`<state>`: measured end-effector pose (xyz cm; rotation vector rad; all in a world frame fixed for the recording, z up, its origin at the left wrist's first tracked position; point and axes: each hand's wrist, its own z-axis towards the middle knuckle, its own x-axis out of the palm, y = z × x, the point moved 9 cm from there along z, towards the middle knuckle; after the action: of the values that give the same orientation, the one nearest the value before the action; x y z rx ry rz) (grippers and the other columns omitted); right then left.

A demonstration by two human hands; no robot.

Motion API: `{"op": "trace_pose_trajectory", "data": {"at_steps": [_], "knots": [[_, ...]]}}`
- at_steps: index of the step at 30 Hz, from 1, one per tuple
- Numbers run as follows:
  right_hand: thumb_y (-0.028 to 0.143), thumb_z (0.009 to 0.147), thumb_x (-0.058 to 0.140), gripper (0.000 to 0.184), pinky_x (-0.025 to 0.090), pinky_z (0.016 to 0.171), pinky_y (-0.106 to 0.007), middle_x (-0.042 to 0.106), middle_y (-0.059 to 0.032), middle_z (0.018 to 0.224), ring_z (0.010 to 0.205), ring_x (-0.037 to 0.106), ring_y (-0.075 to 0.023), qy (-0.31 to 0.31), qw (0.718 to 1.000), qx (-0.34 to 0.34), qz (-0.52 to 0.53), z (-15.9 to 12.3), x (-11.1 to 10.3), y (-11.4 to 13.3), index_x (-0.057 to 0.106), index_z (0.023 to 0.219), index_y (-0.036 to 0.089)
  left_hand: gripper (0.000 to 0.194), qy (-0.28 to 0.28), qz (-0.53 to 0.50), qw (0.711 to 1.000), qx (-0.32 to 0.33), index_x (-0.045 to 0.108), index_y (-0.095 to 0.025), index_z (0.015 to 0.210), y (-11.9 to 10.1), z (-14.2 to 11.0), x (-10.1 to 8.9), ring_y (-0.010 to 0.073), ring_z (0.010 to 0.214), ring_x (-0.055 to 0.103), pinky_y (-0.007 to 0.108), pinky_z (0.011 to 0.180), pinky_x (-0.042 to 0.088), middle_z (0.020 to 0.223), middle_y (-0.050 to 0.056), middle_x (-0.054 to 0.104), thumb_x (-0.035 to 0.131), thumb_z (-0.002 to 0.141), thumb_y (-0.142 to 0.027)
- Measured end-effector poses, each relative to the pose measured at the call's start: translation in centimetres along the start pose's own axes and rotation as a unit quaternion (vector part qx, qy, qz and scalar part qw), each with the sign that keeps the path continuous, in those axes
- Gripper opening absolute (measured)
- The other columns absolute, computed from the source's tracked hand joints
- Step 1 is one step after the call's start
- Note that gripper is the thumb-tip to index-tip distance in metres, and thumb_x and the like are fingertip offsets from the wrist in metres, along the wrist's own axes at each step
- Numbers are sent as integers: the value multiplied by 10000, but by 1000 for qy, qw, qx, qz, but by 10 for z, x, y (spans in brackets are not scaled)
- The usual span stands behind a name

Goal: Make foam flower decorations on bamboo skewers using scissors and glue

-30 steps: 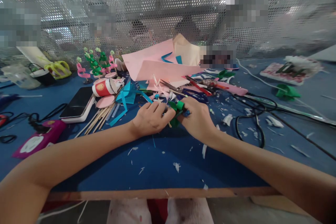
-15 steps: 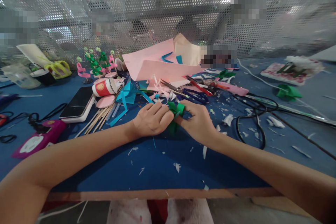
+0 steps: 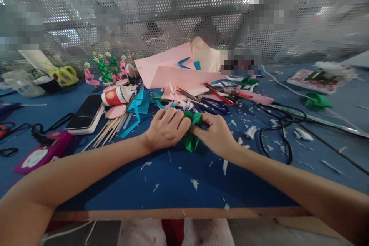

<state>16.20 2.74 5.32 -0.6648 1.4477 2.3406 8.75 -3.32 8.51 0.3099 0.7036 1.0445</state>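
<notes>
A curled green paper strip (image 3: 191,141) lies between my two hands, its loops showing above and below the fingers. My left hand (image 3: 167,130) is closed in a fist against the strip's left side; whatever else sits inside that fist is hidden. From the right, my right hand (image 3: 215,133) pinches the strip between thumb and fingers. A small pale teal piece shows at the pinch, too small to name. Just beyond the left knuckles lie cut blue paper strips (image 3: 140,103) and a small blue bit (image 3: 172,105).
Scissors (image 3: 188,94), pink paper sheets (image 3: 184,77) and scraps lie beyond my hands. At left are a phone (image 3: 86,112), a paper cup (image 3: 115,96), wooden sticks (image 3: 108,132) and a purple case (image 3: 43,153). Black cable (image 3: 261,134) loops at right. Small paper-spiral trees (image 3: 103,71) stand behind.
The green strip's lower loop now shows more plainly below my fingers. My left knuckles have turned slightly upward, and my right fingers have shifted a little on the strip.
</notes>
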Motion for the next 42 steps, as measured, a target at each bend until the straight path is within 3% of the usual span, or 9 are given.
{"op": "trace_pose_trajectory", "data": {"at_steps": [8, 14, 26, 33, 42], "knots": [[270, 629, 528, 210, 236, 425, -201, 311, 37, 525, 506, 292, -69, 21, 992, 63, 105, -2, 9, -13, 392, 511, 162, 172, -13, -48, 998, 41, 423, -168, 620, -5, -1, -2, 130, 568, 440, 266, 542, 306, 581, -2, 530, 471, 774, -110], [280, 614, 551, 208, 250, 423, -198, 323, 38, 533, 501, 294, -66, 43, 985, 72, 154, -2, 14, -12, 413, 520, 157, 189, -18, -83, 995, 56, 418, -167, 606, -6, -2, -1, 126, 563, 429, 261, 537, 312, 571, 0, 525, 454, 777, -93], [248, 658, 524, 139, 368, 539, -237, 440, 14, 561, 563, 423, -109, 13, 997, 16, 72, 2, 8, -12, 481, 561, 159, 173, -93, -147, 983, 58, 384, -175, 620, -4, -9, -9, 125, 556, 415, 255, 539, 346, 578, 14, 529, 441, 758, -88], [236, 676, 523, 127, 349, 533, -229, 486, 12, 563, 556, 447, -107, -61, 998, -15, -6, 5, -10, -7, 500, 576, 160, 183, -92, -189, 977, -35, 322, -193, 614, 15, -12, -1, 148, 550, 381, 289, 515, 314, 531, 29, 467, 387, 758, -102], [217, 679, 544, 167, 315, 496, -213, 453, 29, 520, 515, 413, -88, -91, 995, -27, -34, 6, -15, -7, 466, 543, 162, 168, -100, -259, 961, 21, 321, -192, 643, 7, -13, -4, 140, 576, 389, 277, 537, 368, 582, 32, 475, 393, 760, -95]]}}
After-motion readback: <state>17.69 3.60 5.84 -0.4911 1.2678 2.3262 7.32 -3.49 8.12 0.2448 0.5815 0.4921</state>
